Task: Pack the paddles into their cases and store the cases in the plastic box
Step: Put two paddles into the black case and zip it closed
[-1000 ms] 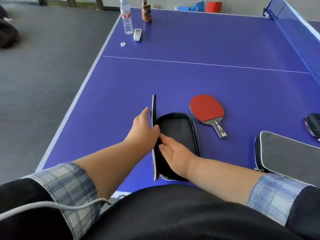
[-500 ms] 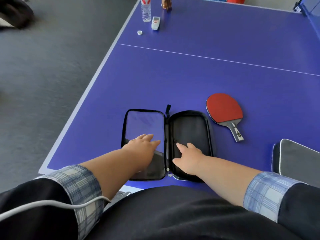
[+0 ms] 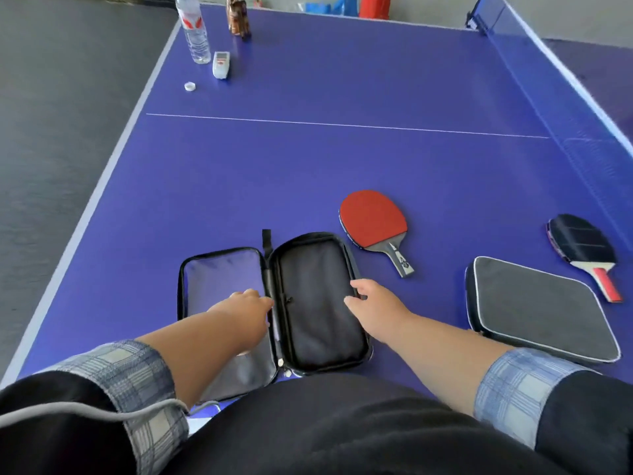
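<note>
A black paddle case lies unzipped and spread flat at the near edge of the blue table. My left hand rests on its shiny left flap, fingers near the hinge. At the right rim of the case hovers my right hand, fingers loosely bent, holding nothing. A red paddle lies just beyond the case, handle toward me. Farther right sit a closed grey case and a black paddle with a red handle. No plastic box is in view.
At the table's far left corner stand a water bottle, its loose cap, a small white device and a brown figure. The net runs along the right side. Grey floor lies to the left.
The case flap, held upright a second ago, now lies flat and open. My right hand has moved from the case's near left part to its right rim.
</note>
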### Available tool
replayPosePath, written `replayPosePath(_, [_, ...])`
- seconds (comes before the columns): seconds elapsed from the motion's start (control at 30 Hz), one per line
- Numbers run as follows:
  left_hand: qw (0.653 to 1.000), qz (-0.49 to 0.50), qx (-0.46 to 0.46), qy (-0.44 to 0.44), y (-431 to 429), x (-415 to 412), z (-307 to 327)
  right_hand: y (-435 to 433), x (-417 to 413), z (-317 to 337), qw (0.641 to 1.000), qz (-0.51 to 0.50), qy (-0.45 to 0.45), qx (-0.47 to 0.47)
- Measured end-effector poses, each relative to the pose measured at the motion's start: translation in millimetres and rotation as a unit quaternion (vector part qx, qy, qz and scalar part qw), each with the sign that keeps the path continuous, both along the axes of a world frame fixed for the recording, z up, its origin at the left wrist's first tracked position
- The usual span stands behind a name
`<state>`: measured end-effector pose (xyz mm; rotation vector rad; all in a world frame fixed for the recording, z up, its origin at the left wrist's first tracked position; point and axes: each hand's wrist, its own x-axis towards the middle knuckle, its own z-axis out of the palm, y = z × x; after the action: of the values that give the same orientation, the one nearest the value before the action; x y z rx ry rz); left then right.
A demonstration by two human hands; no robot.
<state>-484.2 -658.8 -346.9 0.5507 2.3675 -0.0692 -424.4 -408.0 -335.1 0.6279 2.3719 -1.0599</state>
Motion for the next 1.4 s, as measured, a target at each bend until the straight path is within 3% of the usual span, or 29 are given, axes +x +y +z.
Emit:
replayPosePath(0.2, [0.988, 0.044, 0.148, 0.025, 81, -15, 6, 64, 16, 1, 0.979, -0.201, 0.017, -0.033])
replayPosePath(0.33, [0.966, 0.110, 0.232, 0.005, 139, -22, 8, 96, 9, -8, 0.959, -0.276, 0.024, -0.051])
replayPosePath(0.57, [0.881, 0.357, 0.303, -0.065, 213, -56, 4, 150, -42, -14, 0.952, -0.284, 0.041, -0.104])
replayPosePath(0.73, [0.851, 0.444, 0.279, -0.044, 241, -80, -6, 175, -90, -26, 0.959, -0.248, 0.050, -0.128])
replayPosePath(0.87, [0.797, 0.528, 0.288, -0.047, 258, -90, -14, 184, -122, -38, 0.966, -0.206, 0.022, -0.157])
replayPosePath(1.03, [0.797, 0.544, 0.262, -0.028, 273, -92, -19, 177, -138, -46, 0.982, -0.131, 0.020, -0.135])
replayPosePath(1.1, [0.800, 0.544, 0.252, -0.015, 275, -92, -17, 176, -138, -44, 0.980, -0.152, 0.020, -0.126])
replayPosePath(1.23, [0.844, 0.478, 0.240, 0.024, 272, -94, -9, 177, -132, -36, 0.966, -0.215, 0.048, -0.135])
replayPosePath(1.4, [0.813, 0.476, 0.331, 0.050, 235, -81, 13, 147, -114, -16, 0.961, -0.227, 0.087, -0.131])
